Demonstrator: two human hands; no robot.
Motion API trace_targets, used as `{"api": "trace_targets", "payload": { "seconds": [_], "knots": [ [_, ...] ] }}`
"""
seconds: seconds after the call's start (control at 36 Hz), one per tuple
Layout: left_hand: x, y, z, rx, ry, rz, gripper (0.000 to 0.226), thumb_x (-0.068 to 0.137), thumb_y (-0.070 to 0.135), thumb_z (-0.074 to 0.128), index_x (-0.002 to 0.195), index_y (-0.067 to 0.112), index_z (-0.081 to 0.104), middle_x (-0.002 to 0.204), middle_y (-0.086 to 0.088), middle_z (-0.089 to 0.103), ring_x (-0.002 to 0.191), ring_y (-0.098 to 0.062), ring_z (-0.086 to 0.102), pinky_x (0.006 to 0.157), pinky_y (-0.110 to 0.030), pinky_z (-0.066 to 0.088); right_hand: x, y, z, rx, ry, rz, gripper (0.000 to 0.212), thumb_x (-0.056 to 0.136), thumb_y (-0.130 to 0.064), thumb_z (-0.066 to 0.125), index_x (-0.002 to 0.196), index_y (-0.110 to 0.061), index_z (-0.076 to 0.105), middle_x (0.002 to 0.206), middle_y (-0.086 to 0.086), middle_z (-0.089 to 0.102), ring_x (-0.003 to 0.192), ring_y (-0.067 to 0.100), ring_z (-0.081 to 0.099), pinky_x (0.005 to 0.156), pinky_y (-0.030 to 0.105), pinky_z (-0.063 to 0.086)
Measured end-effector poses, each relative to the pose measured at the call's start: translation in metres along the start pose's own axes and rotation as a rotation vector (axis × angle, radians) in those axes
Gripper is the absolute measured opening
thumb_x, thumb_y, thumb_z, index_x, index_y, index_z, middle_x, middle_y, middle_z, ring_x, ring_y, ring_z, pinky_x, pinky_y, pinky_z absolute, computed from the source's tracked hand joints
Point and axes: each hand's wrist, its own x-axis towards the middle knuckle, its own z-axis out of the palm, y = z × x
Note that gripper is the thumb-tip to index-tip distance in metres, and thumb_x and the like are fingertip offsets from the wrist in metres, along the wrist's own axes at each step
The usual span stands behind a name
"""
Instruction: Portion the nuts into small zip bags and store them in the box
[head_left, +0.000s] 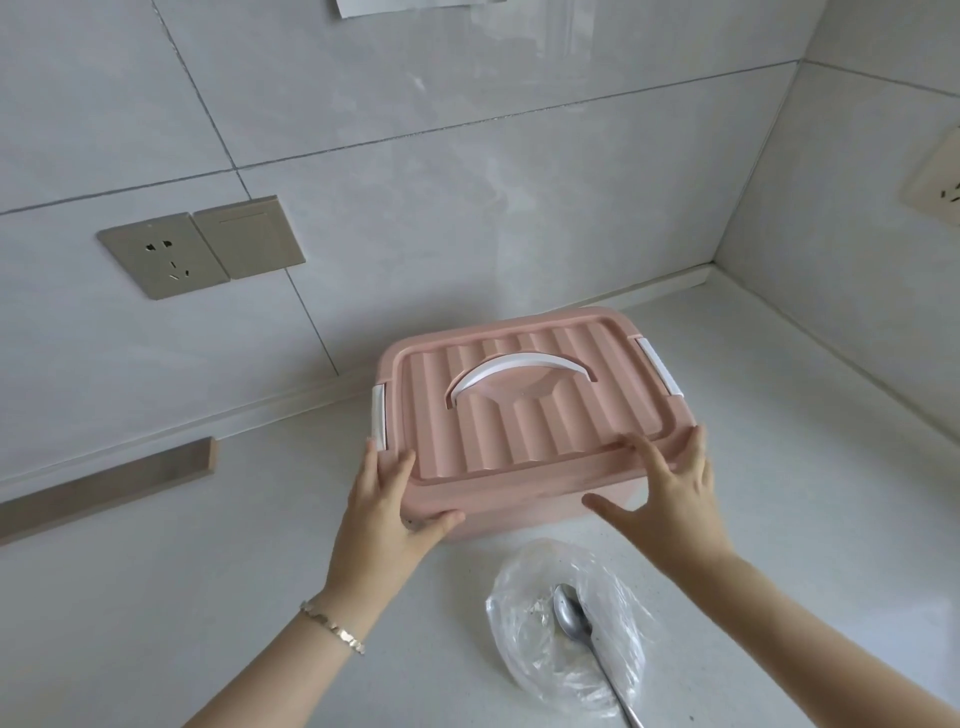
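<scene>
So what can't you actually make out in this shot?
- Inside of the pink box: the shut lid hides it, so no nuts or zip bags show.
- Spoon: its handle end is cut off by the bottom edge.
- Clear plastic bag: crumpled and shiny; any specks inside are too small to name.
- Paper on the wall: cut off by the top edge.
- Right hand: whether it grips or just touches the lid is unclear.
</scene>
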Motion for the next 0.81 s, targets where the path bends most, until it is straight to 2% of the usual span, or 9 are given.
{"api": "trace_targets", "payload": {
  "seconds": [0.06,0.19,0.25,0.33,0.39,0.53,0.67,0.72,0.81],
  "knots": [
    [0.002,0.000,0.002,-0.028,0.031,-0.020,0.085,0.063,0.045,0.079,0.137,0.019,0.045,0.156,-0.007,0.011,0.141,-0.020,0.023,0.103,-0.028,0.035,0.006,0.000,-0.001,0.068,0.012,0.008,0.070,0.069,-0.043,0.076,0.131,-0.026,0.049,0.148,0.023,0.007,0.139,0.037,0.010,0.110,0.043,0.026],
    [0.026,0.005,0.005,-0.100,0.037,-0.097,0.086,0.062,0.044,0.082,0.135,0.016,0.047,0.155,-0.002,0.015,0.143,-0.010,0.014,0.107,-0.028,0.029,0.050,0.000,-0.009,0.100,-0.008,-0.059,0.057,0.069,-0.034,0.079,0.121,-0.021,0.061,0.123,0.016,0.033,0.119,0.036,0.040,0.103,0.037,0.037],
    [0.041,0.007,0.005,-0.119,0.048,-0.110,0.084,0.063,0.040,0.083,0.134,0.013,0.048,0.152,-0.002,0.020,0.142,-0.008,0.014,0.106,-0.025,0.028,0.070,-0.008,-0.013,0.091,-0.029,-0.079,0.050,0.073,-0.033,0.076,0.120,-0.021,0.061,0.118,0.012,0.034,0.112,0.033,0.045,0.098,0.031,0.038],
    [0.064,0.008,0.004,-0.135,0.061,-0.125,0.080,0.063,0.035,0.084,0.131,0.009,0.051,0.139,-0.002,0.033,0.136,-0.013,0.026,0.097,-0.019,0.030,0.097,-0.021,-0.014,0.055,-0.065,-0.088,0.045,0.078,-0.036,0.070,0.121,-0.025,0.059,0.121,0.011,0.033,0.109,0.032,0.047,0.090,0.030,0.040],
    [0.078,0.006,0.006,-0.135,0.052,-0.138,0.082,0.062,0.037,0.084,0.131,0.009,0.050,0.143,-0.006,0.030,0.136,-0.017,0.029,0.101,-0.024,0.033,0.114,-0.027,-0.012,0.036,-0.082,-0.088,0.046,0.079,-0.037,0.069,0.122,-0.026,0.058,0.127,0.013,0.031,0.112,0.033,0.046,0.091,0.033,0.041],
    [0.099,0.006,0.010,-0.133,0.038,-0.178,0.083,0.067,0.038,0.080,0.137,0.014,0.044,0.155,-0.009,0.010,0.143,-0.013,0.012,0.107,-0.026,0.026,0.144,-0.040,-0.010,0.010,-0.097,-0.054,0.047,0.084,-0.032,0.066,0.128,-0.026,0.053,0.140,0.016,0.024,0.128,0.031,0.035,0.097,0.038,0.040],
    [0.105,0.010,0.013,-0.085,0.033,-0.206,0.081,0.071,0.041,0.077,0.138,0.016,0.041,0.155,-0.007,0.008,0.143,-0.013,0.012,0.101,-0.031,0.035,0.149,-0.047,-0.008,-0.151,-0.089,-0.068,0.043,0.091,-0.035,0.053,0.133,-0.031,0.046,0.149,0.005,0.018,0.138,0.024,0.016,0.096,0.040,0.039],
    [0.101,0.014,0.010,-0.047,-0.019,-0.222,0.078,0.077,0.042,0.071,0.141,0.017,0.035,0.155,-0.008,0.004,0.142,-0.016,0.015,0.099,-0.032,0.037,0.139,-0.050,-0.006,-0.201,-0.099,-0.063,0.044,0.096,-0.027,0.044,0.139,-0.032,0.036,0.154,-0.001,0.010,0.142,0.024,0.007,0.101,0.042,0.035],
    [0.094,0.018,0.005,0.116,-0.055,-0.180,0.072,0.083,0.041,0.062,0.143,0.019,0.029,0.154,-0.014,0.003,0.142,-0.026,0.011,0.107,-0.034,0.027,0.118,-0.053,-0.004,-0.231,-0.064,-0.087,0.051,0.094,-0.012,0.043,0.142,-0.026,0.031,0.152,-0.004,0.021,0.139,0.023,0.017,0.103,0.037,0.032]
  ]
}}
